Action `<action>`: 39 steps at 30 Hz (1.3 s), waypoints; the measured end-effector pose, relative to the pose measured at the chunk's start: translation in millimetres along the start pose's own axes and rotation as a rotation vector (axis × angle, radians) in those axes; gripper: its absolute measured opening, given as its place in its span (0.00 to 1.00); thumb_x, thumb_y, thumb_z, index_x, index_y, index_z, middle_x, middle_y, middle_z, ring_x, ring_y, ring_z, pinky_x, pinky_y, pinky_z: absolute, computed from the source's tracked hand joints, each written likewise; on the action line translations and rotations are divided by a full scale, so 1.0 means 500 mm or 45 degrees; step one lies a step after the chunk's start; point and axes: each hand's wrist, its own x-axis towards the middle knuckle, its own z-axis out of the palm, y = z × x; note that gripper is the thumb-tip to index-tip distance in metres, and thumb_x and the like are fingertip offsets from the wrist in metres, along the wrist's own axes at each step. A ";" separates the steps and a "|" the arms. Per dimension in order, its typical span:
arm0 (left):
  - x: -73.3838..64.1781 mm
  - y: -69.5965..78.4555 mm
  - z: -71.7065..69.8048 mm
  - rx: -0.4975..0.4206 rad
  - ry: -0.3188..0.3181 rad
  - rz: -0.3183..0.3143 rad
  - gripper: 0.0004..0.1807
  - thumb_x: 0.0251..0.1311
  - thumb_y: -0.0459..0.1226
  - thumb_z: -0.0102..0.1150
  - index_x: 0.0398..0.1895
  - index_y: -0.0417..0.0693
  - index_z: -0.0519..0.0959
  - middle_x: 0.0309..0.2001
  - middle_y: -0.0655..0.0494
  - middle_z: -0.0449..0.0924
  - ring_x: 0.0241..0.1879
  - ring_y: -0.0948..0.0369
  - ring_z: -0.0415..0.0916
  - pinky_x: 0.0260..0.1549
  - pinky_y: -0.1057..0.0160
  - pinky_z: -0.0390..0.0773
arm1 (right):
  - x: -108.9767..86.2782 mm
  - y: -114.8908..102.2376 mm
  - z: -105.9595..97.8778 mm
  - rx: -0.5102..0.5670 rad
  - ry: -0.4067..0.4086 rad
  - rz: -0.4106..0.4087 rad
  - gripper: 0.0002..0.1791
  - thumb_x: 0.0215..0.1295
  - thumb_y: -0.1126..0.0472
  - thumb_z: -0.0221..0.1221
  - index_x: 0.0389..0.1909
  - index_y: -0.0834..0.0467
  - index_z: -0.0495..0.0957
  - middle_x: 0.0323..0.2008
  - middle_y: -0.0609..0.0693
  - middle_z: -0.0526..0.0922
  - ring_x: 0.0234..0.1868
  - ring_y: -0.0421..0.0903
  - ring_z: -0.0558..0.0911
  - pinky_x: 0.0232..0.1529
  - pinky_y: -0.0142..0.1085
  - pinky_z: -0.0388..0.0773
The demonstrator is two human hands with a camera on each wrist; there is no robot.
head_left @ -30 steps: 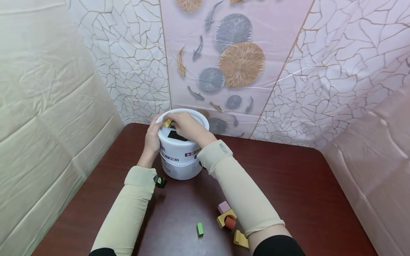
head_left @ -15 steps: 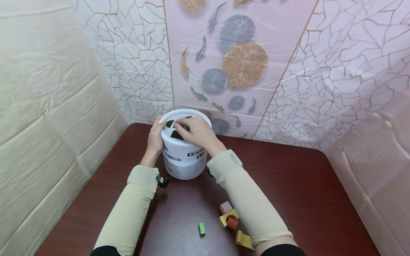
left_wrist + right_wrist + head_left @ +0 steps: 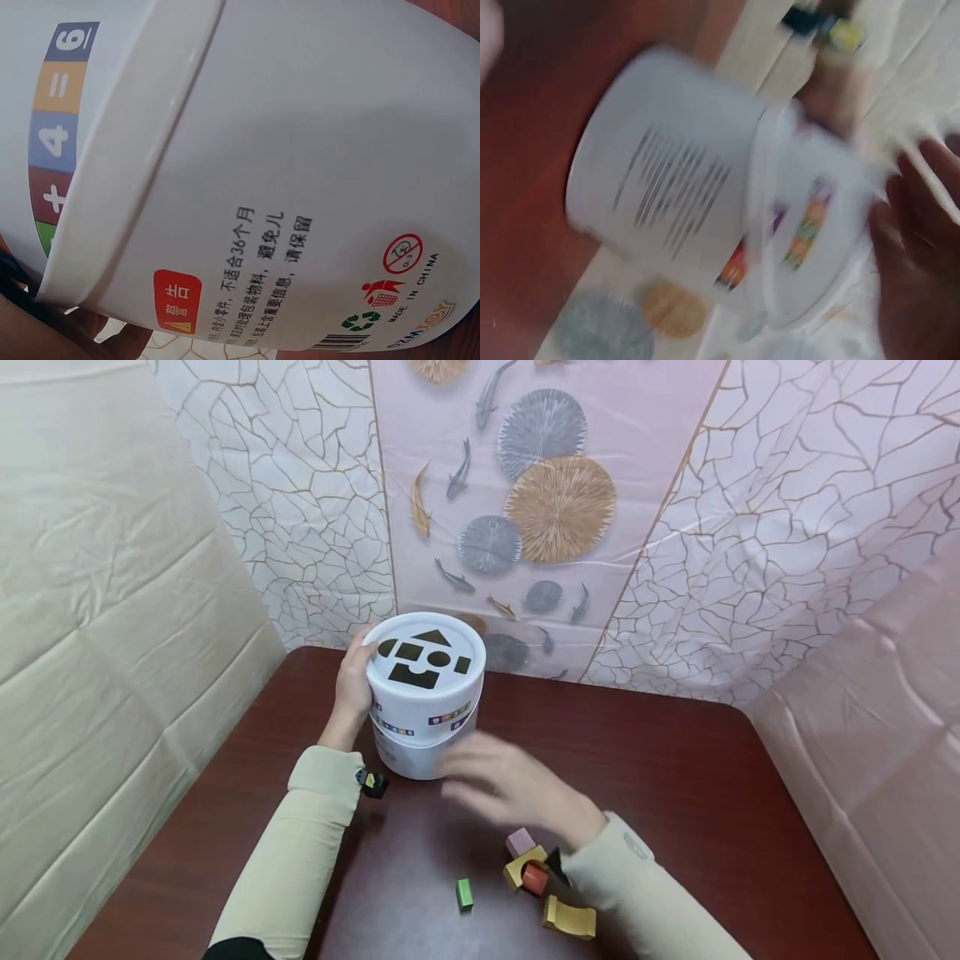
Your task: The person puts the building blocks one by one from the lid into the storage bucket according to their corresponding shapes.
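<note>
On the near red-brown table [image 3: 393, 881], a yellow concave block [image 3: 572, 919] lies right of a green rectangular block [image 3: 464, 895]. Beyond is the blurred right hand [image 3: 517, 783], its grip apparently loose and empty. Farther left, the left hand [image 3: 354, 683] grasps a white cylindrical plastic bucket [image 3: 420, 700].

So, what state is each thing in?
White bucket: upright
Lid: in place
Left hand: gripping the bucket
Right hand: blurred, nothing visibly held
Green block: apart from others
Yellow arch: loose, unheld
Pink block: beside the arch
Red block: at the arch's opening
Curved yellow block: apart
</note>
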 end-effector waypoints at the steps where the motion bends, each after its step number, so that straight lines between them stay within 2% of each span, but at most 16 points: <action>1: 0.000 0.000 0.000 -0.001 0.002 -0.002 0.28 0.72 0.42 0.37 0.74 0.50 0.67 0.73 0.53 0.64 0.72 0.57 0.58 0.72 0.55 0.55 | -0.014 -0.016 0.009 0.008 -0.139 0.048 0.16 0.68 0.52 0.64 0.52 0.56 0.84 0.50 0.48 0.84 0.53 0.42 0.80 0.57 0.35 0.76; 4: -0.001 -0.002 0.000 -0.002 0.012 0.001 0.28 0.72 0.41 0.37 0.74 0.49 0.67 0.73 0.53 0.65 0.72 0.58 0.58 0.71 0.56 0.56 | -0.053 -0.057 0.041 -0.059 -0.543 0.274 0.24 0.65 0.35 0.61 0.46 0.51 0.83 0.39 0.42 0.83 0.39 0.34 0.80 0.43 0.28 0.78; 5: -0.001 -0.002 0.001 0.000 0.016 0.004 0.28 0.72 0.41 0.38 0.73 0.49 0.68 0.72 0.53 0.65 0.72 0.59 0.59 0.71 0.56 0.56 | -0.062 -0.067 0.053 -0.089 -0.625 0.343 0.26 0.64 0.32 0.60 0.43 0.51 0.82 0.34 0.41 0.83 0.33 0.33 0.80 0.37 0.28 0.78; 7: 0.000 -0.004 0.001 0.002 0.022 0.013 0.28 0.72 0.42 0.38 0.73 0.49 0.68 0.72 0.53 0.66 0.71 0.59 0.59 0.71 0.56 0.56 | -0.076 -0.081 0.075 -0.130 -0.689 0.450 0.28 0.61 0.29 0.60 0.37 0.50 0.79 0.25 0.38 0.79 0.25 0.33 0.77 0.30 0.29 0.77; 9: 0.000 -0.005 0.001 0.012 0.020 0.019 0.28 0.72 0.42 0.38 0.73 0.50 0.68 0.72 0.54 0.66 0.71 0.59 0.59 0.71 0.56 0.56 | -0.085 -0.091 0.093 -0.180 -0.684 0.534 0.28 0.59 0.27 0.60 0.33 0.49 0.73 0.19 0.36 0.74 0.20 0.34 0.74 0.25 0.31 0.74; 12: 0.002 -0.005 0.001 0.022 0.013 0.028 0.28 0.72 0.43 0.37 0.73 0.51 0.68 0.72 0.54 0.66 0.71 0.58 0.61 0.71 0.55 0.57 | -0.092 -0.102 0.113 -0.230 -0.657 0.566 0.28 0.57 0.27 0.62 0.31 0.48 0.69 0.16 0.36 0.69 0.18 0.37 0.72 0.22 0.34 0.73; 17: 0.003 -0.005 0.001 0.023 0.009 0.031 0.28 0.71 0.42 0.37 0.73 0.50 0.68 0.72 0.53 0.66 0.71 0.57 0.60 0.71 0.55 0.56 | -0.094 -0.111 0.131 -0.281 -0.662 0.501 0.25 0.58 0.32 0.65 0.27 0.47 0.69 0.15 0.36 0.64 0.16 0.36 0.67 0.20 0.33 0.69; 21: 0.004 -0.006 0.001 0.037 0.018 0.024 0.28 0.71 0.42 0.38 0.73 0.50 0.69 0.72 0.53 0.66 0.72 0.58 0.59 0.71 0.56 0.55 | -0.092 -0.111 0.139 -0.280 -0.683 0.453 0.19 0.59 0.41 0.68 0.26 0.47 0.70 0.15 0.36 0.65 0.16 0.35 0.67 0.19 0.31 0.68; 24: 0.003 -0.002 0.001 0.041 0.013 0.009 0.28 0.72 0.40 0.37 0.73 0.48 0.68 0.73 0.52 0.65 0.73 0.57 0.57 0.72 0.56 0.54 | -0.092 -0.110 0.145 -0.261 -0.701 0.450 0.17 0.55 0.51 0.71 0.26 0.48 0.70 0.15 0.38 0.66 0.16 0.36 0.68 0.18 0.31 0.68; 25: -0.001 0.008 0.002 0.041 0.008 0.007 0.28 0.72 0.39 0.37 0.74 0.47 0.67 0.73 0.50 0.64 0.73 0.57 0.56 0.72 0.56 0.54 | -0.092 -0.110 0.146 -0.257 -0.706 0.452 0.16 0.54 0.53 0.71 0.25 0.48 0.70 0.15 0.38 0.67 0.16 0.37 0.69 0.18 0.31 0.68; 28: 0.000 0.010 0.004 0.028 0.000 0.000 0.28 0.72 0.38 0.36 0.74 0.45 0.66 0.74 0.48 0.63 0.74 0.56 0.55 0.72 0.56 0.53 | -0.092 -0.109 0.150 -0.239 -0.711 0.463 0.16 0.52 0.56 0.71 0.25 0.47 0.70 0.16 0.38 0.67 0.16 0.37 0.69 0.19 0.31 0.68; 35: -0.002 0.000 0.001 0.019 0.015 0.014 0.28 0.73 0.42 0.37 0.74 0.49 0.68 0.72 0.52 0.65 0.72 0.57 0.58 0.72 0.56 0.54 | -0.086 -0.108 0.151 -0.120 -0.763 0.474 0.11 0.56 0.53 0.71 0.30 0.46 0.77 0.19 0.34 0.69 0.20 0.32 0.68 0.22 0.24 0.66; 39: -0.003 -0.003 0.001 0.029 0.014 0.017 0.28 0.72 0.42 0.37 0.73 0.49 0.68 0.72 0.52 0.66 0.72 0.57 0.59 0.71 0.55 0.55 | -0.081 -0.110 0.150 -0.073 -0.776 0.424 0.09 0.56 0.52 0.72 0.31 0.45 0.80 0.19 0.32 0.70 0.20 0.30 0.68 0.23 0.22 0.65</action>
